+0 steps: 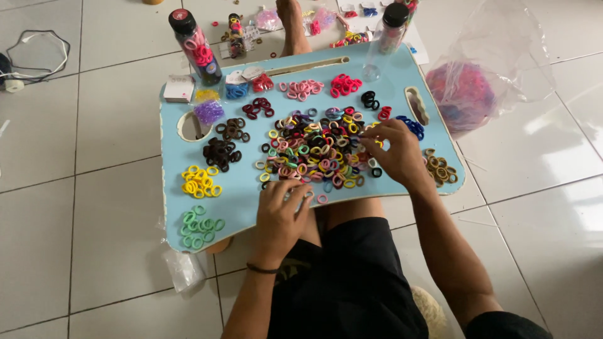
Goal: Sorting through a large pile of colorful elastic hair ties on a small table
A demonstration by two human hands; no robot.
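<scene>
One band at a time is best pinched from the mixed pile of hair bands [317,150], its colour checked first. The right hand [397,154] is curled at the pile's right edge, fingertips pinching bands; the left hand [281,213], loosely bent, rests at its near edge on the blue lap tray [245,182].

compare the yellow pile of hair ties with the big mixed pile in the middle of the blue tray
The yellow pile of small elastic hair ties holds one colour; the large mixed pile of hair ties holds many colours. The yellow pile is far smaller and lies by the left edge of the light blue lap tray; the mixed pile fills its middle. No hand touches the yellow pile; the right hand and left hand work at the mixed pile. Both hold the same small ring-shaped ties.
</scene>
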